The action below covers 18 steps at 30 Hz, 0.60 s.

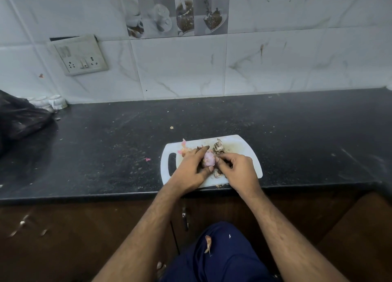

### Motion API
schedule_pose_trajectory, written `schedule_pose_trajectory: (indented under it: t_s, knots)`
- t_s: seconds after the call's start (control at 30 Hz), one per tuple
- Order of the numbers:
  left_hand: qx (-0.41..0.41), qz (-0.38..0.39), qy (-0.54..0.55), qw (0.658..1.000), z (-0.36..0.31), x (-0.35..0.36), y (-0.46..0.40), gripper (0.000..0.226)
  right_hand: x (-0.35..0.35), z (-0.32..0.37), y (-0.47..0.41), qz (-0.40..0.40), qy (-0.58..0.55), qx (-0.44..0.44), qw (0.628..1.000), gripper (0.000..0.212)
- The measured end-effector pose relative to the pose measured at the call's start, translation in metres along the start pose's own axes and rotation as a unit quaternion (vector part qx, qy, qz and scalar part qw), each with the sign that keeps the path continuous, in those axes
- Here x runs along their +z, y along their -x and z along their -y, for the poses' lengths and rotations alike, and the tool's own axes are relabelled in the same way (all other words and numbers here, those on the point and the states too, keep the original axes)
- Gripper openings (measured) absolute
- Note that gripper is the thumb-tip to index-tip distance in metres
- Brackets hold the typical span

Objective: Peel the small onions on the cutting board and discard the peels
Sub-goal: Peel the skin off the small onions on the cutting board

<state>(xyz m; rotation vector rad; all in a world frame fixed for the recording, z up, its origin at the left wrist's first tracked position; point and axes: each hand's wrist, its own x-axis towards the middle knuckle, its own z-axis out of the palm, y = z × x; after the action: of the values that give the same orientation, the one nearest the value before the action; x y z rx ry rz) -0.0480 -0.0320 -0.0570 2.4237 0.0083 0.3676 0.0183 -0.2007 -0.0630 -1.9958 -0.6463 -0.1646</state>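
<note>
Gripped in the left hand, the onion is held just above the board while its skin is pinched at the side by the right hand. Skin is best pulled in strips from the tip; loose peels should be kept on the board, near the desk edge, for discarding.

A home kitchen: black stone counter, tiled backsplash.

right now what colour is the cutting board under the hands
White, with a slot handle at its left end; the cutting board shows best in the head view.
</note>
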Motion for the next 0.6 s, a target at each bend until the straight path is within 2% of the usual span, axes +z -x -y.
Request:
schedule_pose_trajectory:
  t_s: [0.23, 0.33, 0.6]
  knots:
    - [-0.016, 0.000, 0.011, 1.000, -0.0009, -0.0018, 0.0009, 0.061, -0.0007, 0.0042, -0.0021, -0.004, 0.018, 0.024, 1.000, 0.013]
    - [-0.018, -0.005, 0.010, 1.000, -0.0017, -0.0011, 0.0008, 0.062, -0.0004, 0.0046, -0.0043, 0.005, 0.012, 0.040, 0.999, 0.019]
    - [-0.005, -0.017, 0.018, 1.000, -0.0017, 0.0000, 0.0014, 0.055, -0.0022, 0.0046, -0.0045, 0.008, -0.008, 0.048, 0.999, 0.009]
